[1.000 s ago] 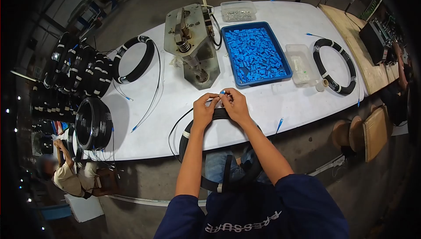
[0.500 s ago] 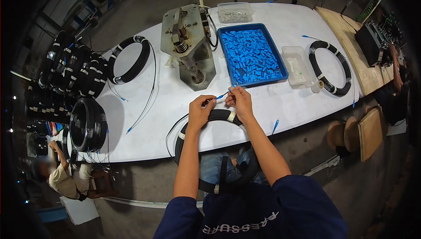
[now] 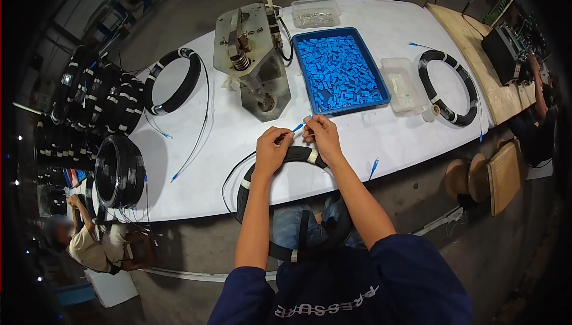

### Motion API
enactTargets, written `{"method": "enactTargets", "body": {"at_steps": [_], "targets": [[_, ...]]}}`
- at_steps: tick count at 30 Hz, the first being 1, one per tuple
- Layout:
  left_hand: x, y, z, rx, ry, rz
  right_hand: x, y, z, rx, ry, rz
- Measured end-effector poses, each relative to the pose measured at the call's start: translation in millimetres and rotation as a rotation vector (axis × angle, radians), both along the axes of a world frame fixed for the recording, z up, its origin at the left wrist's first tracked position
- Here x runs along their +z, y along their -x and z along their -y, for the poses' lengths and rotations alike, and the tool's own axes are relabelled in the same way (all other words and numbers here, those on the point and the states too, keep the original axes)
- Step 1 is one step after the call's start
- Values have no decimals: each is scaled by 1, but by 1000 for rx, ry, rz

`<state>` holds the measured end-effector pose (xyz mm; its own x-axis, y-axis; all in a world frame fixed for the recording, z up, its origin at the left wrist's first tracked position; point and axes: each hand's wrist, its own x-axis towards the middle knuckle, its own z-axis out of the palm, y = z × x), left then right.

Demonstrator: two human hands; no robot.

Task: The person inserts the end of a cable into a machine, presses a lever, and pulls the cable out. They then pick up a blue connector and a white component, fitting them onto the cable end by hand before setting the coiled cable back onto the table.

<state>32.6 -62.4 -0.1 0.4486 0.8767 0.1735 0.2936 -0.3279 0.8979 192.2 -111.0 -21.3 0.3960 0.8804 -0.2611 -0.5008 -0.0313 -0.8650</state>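
My left hand (image 3: 271, 151) is closed in a pinch on the black cable, just behind its blue connector (image 3: 298, 127). Facing it, my right hand (image 3: 325, 137) pinches a small blue connector housing (image 3: 308, 119) at the connector's tip. Whether the two blue parts are joined cannot be made out. The cable runs from a black cable coil (image 3: 244, 194), which leans over the table edge onto my lap, below both hands. Another blue connector (image 3: 374, 167) hangs at the coil's right. Just beyond my hands sits a dark blue tray (image 3: 385, 99) full of small blue housings (image 3: 339, 71).
A metal hand press (image 3: 256, 56) stands left of the tray. Clear plastic boxes (image 3: 316, 14) lie behind and right of it. More cable coils (image 3: 173, 80) rest at both sides, with stacks at far left. Other people work at left and right.
My hands have drawn slightly closer, and the gap between the blue connector and the blue housing has narrowed. The view has shifted a little.
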Motion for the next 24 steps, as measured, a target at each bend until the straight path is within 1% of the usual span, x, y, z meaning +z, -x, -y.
{"method": "enactTargets", "body": {"at_steps": [5, 8, 10, 14, 16, 24], "targets": [[-2, -3, 0, 12, -13, 19, 3, 0, 0, 46, -2, -1], [1, -3, 1, -14, -74, 4, 3, -1, 1, 71, 16, 7], [1, -3, 2, 24, 10, 19, 3, -2, 1, 92, 22, -6], [2, -4, 3, 40, 28, 25, 0, -1, 1, 82, 8, -26], [0, -5, 2, 30, -26, 27, 0, -3, 1, 89, 17, -25], [0, -6, 3, 26, -62, 21, -1, -3, 0, 75, 30, -61]]}}
